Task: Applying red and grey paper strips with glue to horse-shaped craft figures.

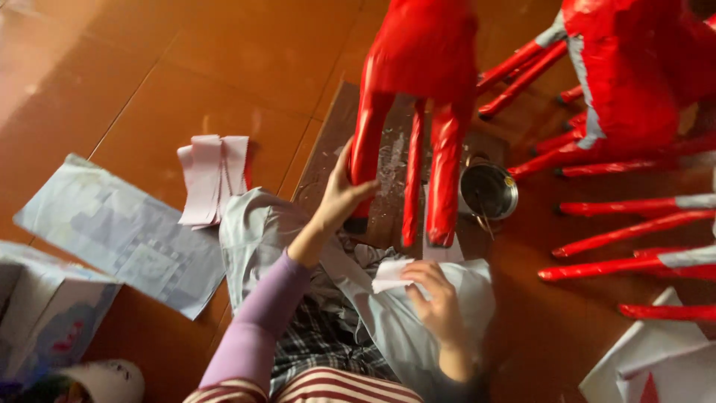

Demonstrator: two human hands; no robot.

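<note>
Left hand (344,192) around glossy red papier-mâché leg (368,127)

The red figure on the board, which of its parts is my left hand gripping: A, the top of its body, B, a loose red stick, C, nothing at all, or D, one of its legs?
D: the left hand wraps its fingers around the leftmost leg of the red figure, while the right hand holds a white paper piece over the lap.
</note>
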